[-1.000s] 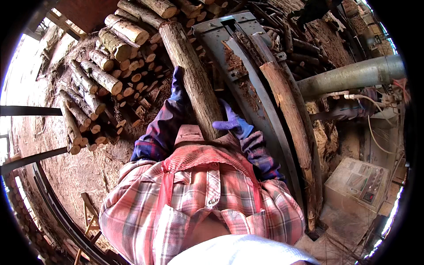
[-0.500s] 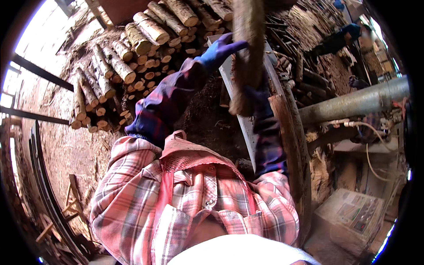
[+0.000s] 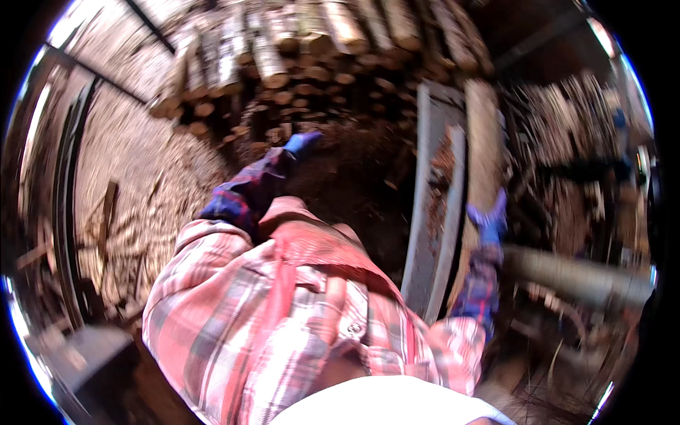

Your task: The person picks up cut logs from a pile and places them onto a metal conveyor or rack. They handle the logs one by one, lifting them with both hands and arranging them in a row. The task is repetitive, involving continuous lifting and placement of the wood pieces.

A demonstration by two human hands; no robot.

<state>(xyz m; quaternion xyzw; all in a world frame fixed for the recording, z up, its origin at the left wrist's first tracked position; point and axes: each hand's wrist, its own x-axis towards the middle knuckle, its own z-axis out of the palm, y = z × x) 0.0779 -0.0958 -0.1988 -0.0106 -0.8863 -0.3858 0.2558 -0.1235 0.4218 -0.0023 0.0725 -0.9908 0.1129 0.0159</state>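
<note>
Head view: the picture is motion-blurred. A log (image 3: pixel 482 149) lies lengthwise on the grey metal feed chute (image 3: pixel 433 234), so placement appears complete; release is judged still in progress. The right hand (image 3: pixel 489 221), in a blue glove, rests against the log's near end; how far it is closed cannot be determined. The left hand (image 3: pixel 301 144), also gloved, is extended toward the stacked log pile (image 3: pixel 297 57), fingers fairly straight, holding nothing. No packages, labels or signs are legible in this blur.
</note>
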